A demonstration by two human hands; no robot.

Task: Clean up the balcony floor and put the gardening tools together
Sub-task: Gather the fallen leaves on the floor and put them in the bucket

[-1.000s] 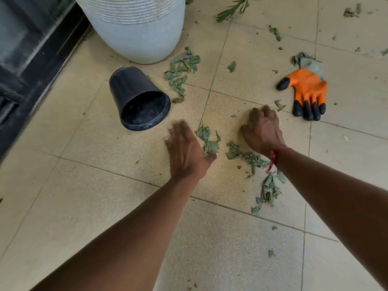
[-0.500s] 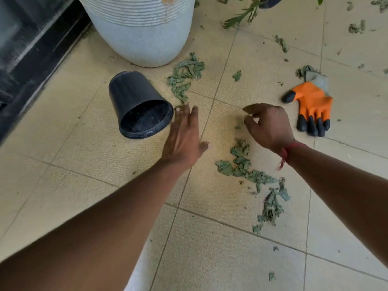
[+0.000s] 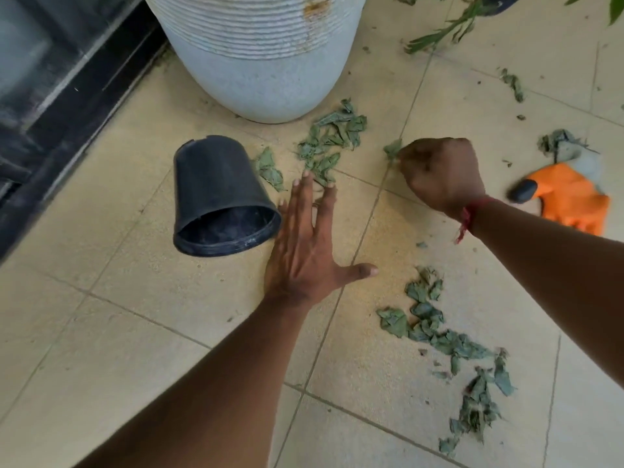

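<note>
- Left hand (image 3: 304,244): flat on the floor (image 3: 135,332), fingers straight and spread, holding nothing. Fingertips sit at the near fringe of a patch of leaves (image 3: 332,140).
- Right hand (image 3: 439,173): fingers curled, pinching a single leaf (image 3: 393,150) over a tile seam. Red thread (image 3: 467,219) on the wrist.
- More leaves (image 3: 439,336) trail toward the near right of the floor. Stray bits lie further out.
- Handling, leaves (judged): dull green, crumpled, curled at the edges. Likely dry, near weightless and brittle. Squeezing would crumble them. Better raked into one heap with a flat palm, then scooped from beneath, than picked singly.
- Pot (image 3: 219,197): black, tapered, thin-walled, probably plastic. It lies on its side, mouth toward the camera, rim right by the left hand; contact cannot be told. Judged light and stiff; take it by the rim.
- Glove (image 3: 570,201): orange coating, dark fingertip, grey knit cuff. It lies beyond the right forearm, which partly hides it. Limp; lift by the cuff.
- Planter (image 3: 263,62): large, pale, ribbed above, grainy below, with a rust mark. Probably heavy.
- Twig (image 3: 449,28): green, on the far floor.
</note>
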